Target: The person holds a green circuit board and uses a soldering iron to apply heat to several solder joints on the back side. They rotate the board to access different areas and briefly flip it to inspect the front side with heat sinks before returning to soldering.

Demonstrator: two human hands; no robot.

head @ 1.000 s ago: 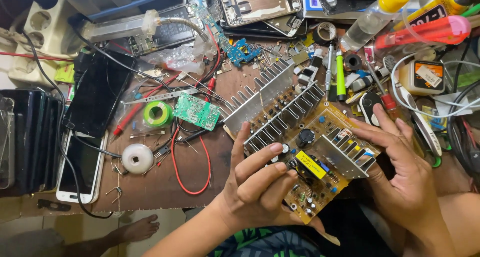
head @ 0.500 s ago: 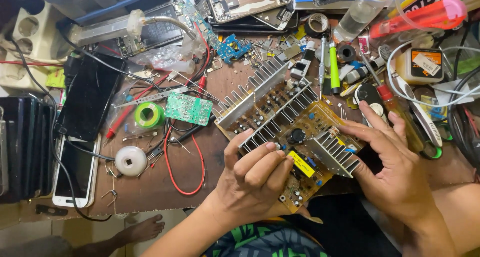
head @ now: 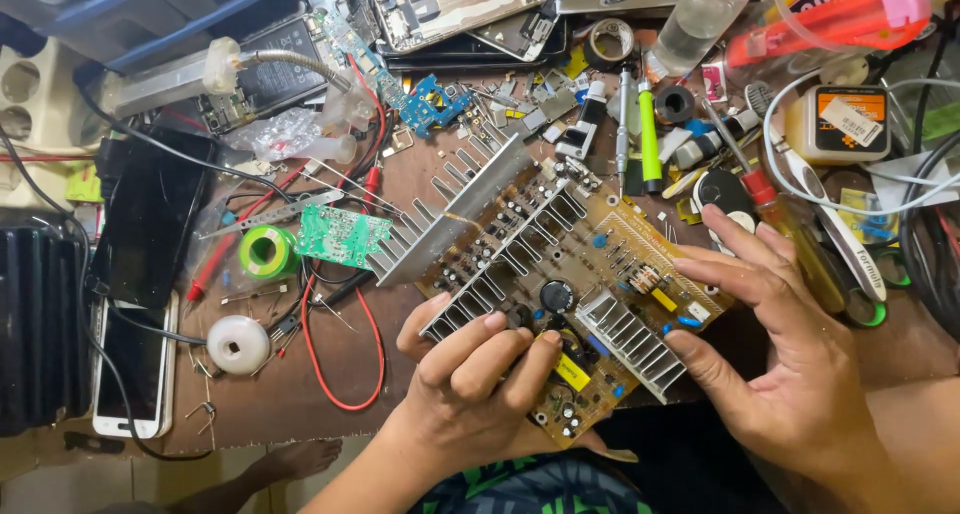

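Observation:
A large tan circuit board with silver finned heat sinks lies tilted across a cluttered brown workbench. My left hand grips its near edge, fingers curled over the top by a black capacitor, thumb beneath. My right hand holds the board's right edge, fingers spread along the side and thumb pressed against a small heat sink.
A small green circuit board, a green solder spool, a white spool and red wires lie left. Phones sit at the far left. Screwdrivers, a green marker, bottles and phone parts crowd the back.
The view shifted slightly, and both hands keep their hold on the big board. My left fingers have curled further over its top near the capacitor.

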